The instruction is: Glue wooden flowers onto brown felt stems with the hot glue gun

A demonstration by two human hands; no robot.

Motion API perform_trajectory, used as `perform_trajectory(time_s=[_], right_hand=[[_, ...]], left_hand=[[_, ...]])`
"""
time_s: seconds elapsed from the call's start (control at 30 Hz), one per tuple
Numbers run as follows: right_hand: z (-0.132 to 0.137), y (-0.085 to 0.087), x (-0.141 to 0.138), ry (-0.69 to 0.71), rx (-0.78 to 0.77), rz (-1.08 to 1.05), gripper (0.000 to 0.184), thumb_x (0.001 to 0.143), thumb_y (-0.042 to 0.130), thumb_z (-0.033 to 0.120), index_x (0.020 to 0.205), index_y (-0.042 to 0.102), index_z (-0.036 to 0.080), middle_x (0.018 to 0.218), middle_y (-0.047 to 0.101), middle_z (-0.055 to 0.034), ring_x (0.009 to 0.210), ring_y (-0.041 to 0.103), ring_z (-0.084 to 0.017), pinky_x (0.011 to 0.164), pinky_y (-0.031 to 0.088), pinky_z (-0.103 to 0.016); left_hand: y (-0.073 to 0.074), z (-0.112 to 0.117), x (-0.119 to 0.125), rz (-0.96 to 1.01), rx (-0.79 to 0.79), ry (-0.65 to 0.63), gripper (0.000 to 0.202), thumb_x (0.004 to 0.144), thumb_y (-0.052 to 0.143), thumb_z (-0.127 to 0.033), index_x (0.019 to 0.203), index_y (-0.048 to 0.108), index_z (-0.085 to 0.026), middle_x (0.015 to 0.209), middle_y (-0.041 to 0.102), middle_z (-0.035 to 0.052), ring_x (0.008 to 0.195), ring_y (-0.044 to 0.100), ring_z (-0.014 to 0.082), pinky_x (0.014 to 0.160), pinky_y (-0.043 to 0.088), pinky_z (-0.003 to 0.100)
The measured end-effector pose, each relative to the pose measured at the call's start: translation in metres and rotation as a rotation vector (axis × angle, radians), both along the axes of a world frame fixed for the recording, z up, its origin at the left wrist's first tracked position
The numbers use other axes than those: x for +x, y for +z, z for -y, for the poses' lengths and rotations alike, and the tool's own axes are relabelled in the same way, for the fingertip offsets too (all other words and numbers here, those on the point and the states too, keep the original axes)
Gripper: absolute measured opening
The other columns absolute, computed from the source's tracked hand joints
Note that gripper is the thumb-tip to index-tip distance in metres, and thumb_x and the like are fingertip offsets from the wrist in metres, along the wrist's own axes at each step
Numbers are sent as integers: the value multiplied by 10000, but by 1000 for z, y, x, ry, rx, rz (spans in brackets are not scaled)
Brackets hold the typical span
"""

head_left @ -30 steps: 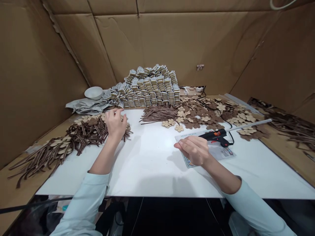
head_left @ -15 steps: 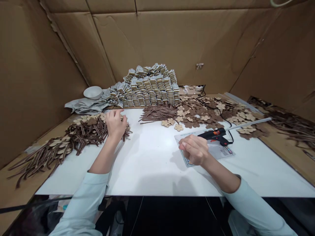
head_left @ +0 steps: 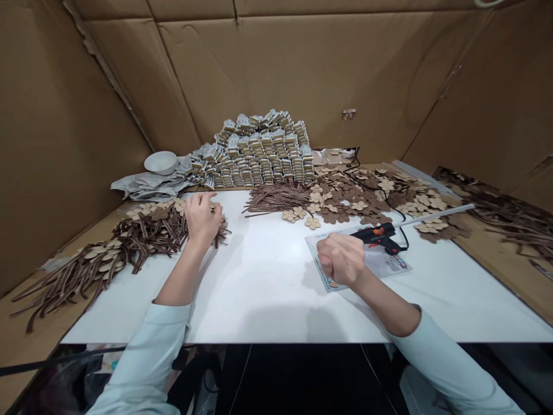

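My left hand (head_left: 202, 218) rests at the right end of a heap of dark brown strips and pale wooden flowers (head_left: 129, 236), its fingers bent down among the pieces; I cannot see what they grip. My right hand (head_left: 342, 259) is curled into a loose fist on a printed plastic card (head_left: 380, 266) on the white tabletop (head_left: 268, 276). A black and orange glue gun (head_left: 379, 235) lies on that card just beyond my right hand, with a white glue stick (head_left: 436, 215) sticking out of its back.
A tall stack of small wrapped blocks (head_left: 263, 153) stands at the back. A bundle of thin brown sticks (head_left: 276, 199) and spread wooden flowers (head_left: 371, 199) lie in front. A white bowl (head_left: 160, 162) sits on crumpled plastic, back left. Cardboard walls enclose the table.
My right hand's fingers have curled from loosely extended into a fist and shifted slightly. My left hand has stayed on the heap.
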State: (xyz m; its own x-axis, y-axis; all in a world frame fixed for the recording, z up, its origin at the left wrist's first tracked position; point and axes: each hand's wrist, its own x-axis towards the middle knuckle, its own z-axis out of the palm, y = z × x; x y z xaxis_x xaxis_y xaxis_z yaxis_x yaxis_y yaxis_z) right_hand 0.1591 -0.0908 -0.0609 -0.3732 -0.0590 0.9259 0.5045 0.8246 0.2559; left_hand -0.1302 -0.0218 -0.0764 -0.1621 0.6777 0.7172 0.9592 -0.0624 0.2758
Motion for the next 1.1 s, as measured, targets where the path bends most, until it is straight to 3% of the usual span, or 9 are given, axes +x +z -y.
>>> perform_trajectory(time_s=[0.27, 1.1], right_hand=[[-4, -9, -1, 16, 15, -31, 161, 844, 317, 128, 703, 355, 195, 470, 412, 23, 437, 327, -104, 419, 249, -230], [-1, -7, -2, 32, 49, -39, 116, 844, 324, 143, 756, 390, 181, 559, 470, -22, 496, 351, -120, 446, 267, -245]], left_hand=[[0, 0, 1, 34, -6, -6, 252, 741, 448, -213, 945, 587, -164, 909, 519, 109, 950, 450, 282, 868, 330, 405], [0, 1, 0, 37, -31, -12, 279, 722, 449, -221, 958, 586, -165, 916, 514, 113, 957, 444, 288, 867, 339, 413]])
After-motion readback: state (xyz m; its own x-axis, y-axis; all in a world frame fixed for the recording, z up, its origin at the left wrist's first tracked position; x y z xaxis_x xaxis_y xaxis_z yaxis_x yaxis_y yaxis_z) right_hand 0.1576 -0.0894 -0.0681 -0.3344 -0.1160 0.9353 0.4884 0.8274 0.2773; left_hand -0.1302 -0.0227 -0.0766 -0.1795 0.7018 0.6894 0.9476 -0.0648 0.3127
